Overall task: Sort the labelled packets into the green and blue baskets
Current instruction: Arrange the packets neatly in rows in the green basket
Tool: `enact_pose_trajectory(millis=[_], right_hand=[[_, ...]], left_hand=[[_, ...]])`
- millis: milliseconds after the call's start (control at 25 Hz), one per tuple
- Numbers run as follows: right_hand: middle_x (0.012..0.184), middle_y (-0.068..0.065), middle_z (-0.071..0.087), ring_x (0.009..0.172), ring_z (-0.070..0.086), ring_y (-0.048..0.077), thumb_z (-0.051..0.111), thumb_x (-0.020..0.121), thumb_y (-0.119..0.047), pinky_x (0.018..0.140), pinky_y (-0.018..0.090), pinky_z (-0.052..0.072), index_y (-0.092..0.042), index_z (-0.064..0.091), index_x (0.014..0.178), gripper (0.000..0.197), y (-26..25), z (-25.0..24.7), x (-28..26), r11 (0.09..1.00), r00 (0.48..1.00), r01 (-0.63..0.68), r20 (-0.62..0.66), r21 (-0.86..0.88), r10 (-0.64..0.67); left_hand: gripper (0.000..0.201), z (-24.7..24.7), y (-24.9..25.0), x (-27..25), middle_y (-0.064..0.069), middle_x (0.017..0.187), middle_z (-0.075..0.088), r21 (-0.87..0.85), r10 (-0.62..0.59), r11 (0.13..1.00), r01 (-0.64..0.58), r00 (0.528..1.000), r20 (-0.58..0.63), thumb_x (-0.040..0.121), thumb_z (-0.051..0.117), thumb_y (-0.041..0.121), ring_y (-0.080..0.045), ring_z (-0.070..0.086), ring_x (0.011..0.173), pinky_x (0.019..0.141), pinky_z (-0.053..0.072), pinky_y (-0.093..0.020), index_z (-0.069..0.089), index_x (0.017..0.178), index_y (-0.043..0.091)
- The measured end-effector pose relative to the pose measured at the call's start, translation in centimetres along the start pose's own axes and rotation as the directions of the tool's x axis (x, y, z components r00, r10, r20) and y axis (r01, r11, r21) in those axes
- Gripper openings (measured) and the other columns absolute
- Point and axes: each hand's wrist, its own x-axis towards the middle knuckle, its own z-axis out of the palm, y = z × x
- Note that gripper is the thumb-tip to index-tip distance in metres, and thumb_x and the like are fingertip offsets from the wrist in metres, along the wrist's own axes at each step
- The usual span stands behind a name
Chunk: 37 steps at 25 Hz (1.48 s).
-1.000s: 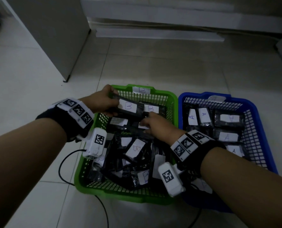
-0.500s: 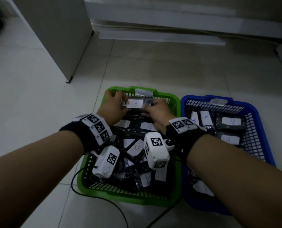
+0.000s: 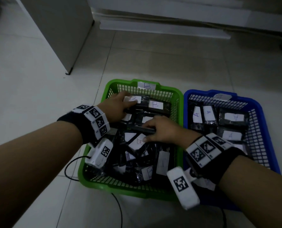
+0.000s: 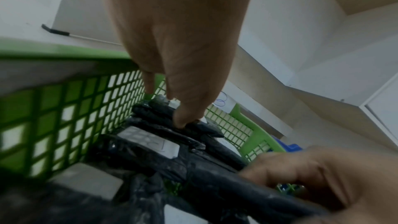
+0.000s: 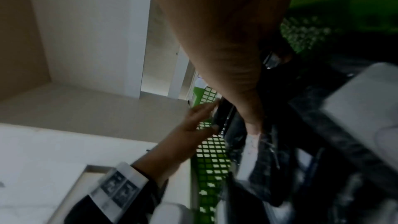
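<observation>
The green basket (image 3: 169,89) holds several black packets with white B labels; the blue basket (image 3: 201,92) to its right holds packets labelled A (image 3: 207,115). My left hand (image 3: 120,102) holds a B packet (image 3: 137,98) at the basket's far left, with the thumb on top. The left wrist view shows that thumb (image 4: 183,122) pressing the packet (image 4: 200,129). My right hand (image 3: 153,129) curls its fingers over another black packet (image 3: 140,129) in the middle pile; in the left wrist view this packet (image 4: 247,192) shows at the lower right.
A grey cabinet (image 3: 62,30) stands at the far left and a white ledge (image 3: 161,28) runs along the back. Black cables (image 3: 117,208) lie on the tiled floor in front of the baskets. Each basket's far rim carries a paper tag (image 3: 146,85).
Half a second ago both hands held the B packet at the green basket's far end. My right hand has since pulled back to the middle pile; the left has set the packet lower.
</observation>
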Motion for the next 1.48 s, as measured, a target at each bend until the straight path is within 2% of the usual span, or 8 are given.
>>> enact_pose_trajectory(millis=[120,320,600,840,1200,1320,1400,1480], right_hand=[[0.107,0.008,0.057,0.100,0.056,0.026,0.057,0.091,-0.020,0.079,0.029,0.043,-0.019,0.064,0.121,0.031,0.7,0.9,-0.8,1.000,0.992,0.011,-0.126,-0.024,-0.014],[0.112,0.006,0.054,0.099,0.052,0.021,0.047,0.089,-0.011,0.076,0.034,0.046,-0.016,0.053,0.130,0.042,1.8,-1.1,-0.6,0.999,0.829,0.033,-0.560,0.016,-0.019],[0.148,0.016,0.028,0.135,0.025,0.033,0.036,0.099,-0.039,0.111,0.052,0.016,-0.024,0.005,0.152,0.063,3.8,-2.3,1.7,0.790,0.937,-0.222,-0.350,-0.571,0.011],[0.133,0.018,0.044,0.126,0.035,0.033,0.055,0.085,-0.035,0.109,0.048,0.020,-0.025,0.037,0.142,0.060,3.0,-3.3,1.1,0.847,0.893,-0.222,-0.450,-0.482,-0.022],[0.127,0.017,0.044,0.121,0.037,0.036,0.052,0.088,-0.007,0.094,0.039,0.039,-0.021,0.044,0.136,0.050,3.1,-2.4,3.2,0.917,0.918,-0.111,-0.392,-0.384,-0.053],[0.131,0.017,0.036,0.124,0.035,0.037,0.051,0.087,0.002,0.097,0.040,0.043,-0.018,0.040,0.141,0.059,3.4,-1.7,3.3,0.951,0.928,-0.070,-0.369,-0.300,-0.048],[0.129,0.016,0.039,0.122,0.036,0.034,0.052,0.088,-0.001,0.100,0.038,0.041,-0.016,0.041,0.142,0.057,3.1,-1.4,3.0,0.979,0.914,-0.043,-0.403,-0.199,-0.042],[0.120,0.014,0.047,0.116,0.043,0.030,0.053,0.089,-0.008,0.096,0.034,0.041,-0.014,0.053,0.131,0.042,2.2,-0.9,2.4,0.999,0.862,0.000,-0.506,-0.049,-0.025]], left_hand=[[0.033,-0.9,0.4,-1.0,-0.005,0.118,0.046,-0.233,0.011,0.971,-0.052,0.985,-0.173,0.081,0.061,0.010,-0.024,0.048,0.111,0.096,0.042,-0.034,0.060,0.113,0.019],[0.023,-1.3,1.7,-2.6,0.008,0.102,0.067,-0.267,0.051,0.964,-0.016,0.991,0.123,0.086,0.064,0.035,-0.008,0.060,0.092,0.083,0.043,-0.020,0.069,0.105,0.023],[0.055,-0.4,4.1,-3.2,0.008,0.104,0.060,-0.345,0.105,0.939,-0.005,0.956,0.273,0.068,0.075,0.056,-0.010,0.059,0.096,0.084,0.047,-0.023,0.060,0.109,0.022],[0.051,-0.7,4.3,-3.5,0.007,0.097,0.063,-0.460,0.115,0.887,0.036,0.948,0.295,0.071,0.080,0.034,0.001,0.055,0.079,0.065,0.040,-0.004,0.047,0.107,0.021],[0.056,-1.0,4.9,-2.9,0.001,0.116,0.058,-0.347,0.141,0.937,0.027,0.882,0.449,0.079,0.074,0.036,-0.016,0.056,0.105,0.087,0.041,-0.022,0.051,0.125,0.017],[0.043,-1.3,4.7,-3.1,-0.005,0.107,0.061,-0.555,0.181,0.824,0.116,0.874,0.450,0.077,0.077,0.020,-0.016,0.058,0.095,0.084,0.048,-0.026,0.053,0.112,0.017],[0.037,-2.4,4.0,-2.8,-0.010,0.105,0.062,-0.689,0.153,0.705,0.169,0.912,0.381,0.079,0.074,0.010,-0.019,0.059,0.095,0.085,0.050,-0.031,0.054,0.109,0.016],[0.038,-3.8,2.6,-2.2,-0.002,0.108,0.062,-0.561,0.010,0.817,0.132,0.970,0.242,0.083,0.070,0.015,-0.018,0.058,0.099,0.084,0.045,-0.027,0.053,0.117,0.017]])
